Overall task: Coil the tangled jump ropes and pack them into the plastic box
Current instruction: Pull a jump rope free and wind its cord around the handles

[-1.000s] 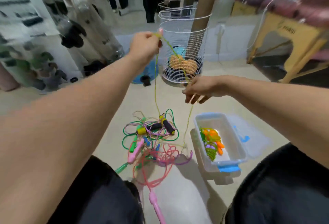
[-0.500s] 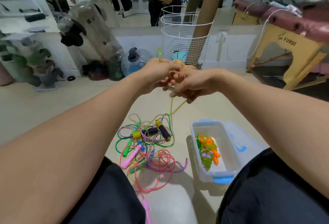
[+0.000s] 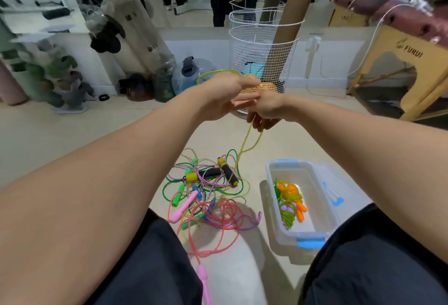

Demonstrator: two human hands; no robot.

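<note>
My left hand [image 3: 224, 96] and my right hand [image 3: 265, 109] meet at chest height, both gripping a thin yellow-green jump rope [image 3: 244, 139]. A loop of it arcs over my left hand, and two strands hang from my right hand down to the tangled pile of ropes [image 3: 208, 190] on the floor between my knees. The pile holds green, pink and purple ropes, black foam handles with yellow caps and pink handles. To its right stands the open clear plastic box [image 3: 271, 176] with blue clips, holding one coiled rope with orange handles [image 3: 289, 201].
The box's lid [image 3: 339, 190] lies beside the box on the right. A white wire basket [image 3: 263, 62] with cardboard tubes and balls stands straight ahead. Bags and bottles line the left wall, a wooden table stands at the right. A mirror behind shows people.
One second ago my left hand was raised high and apart from the right, stretching the rope. The hands have come together, and a loop now lies over my left hand.
</note>
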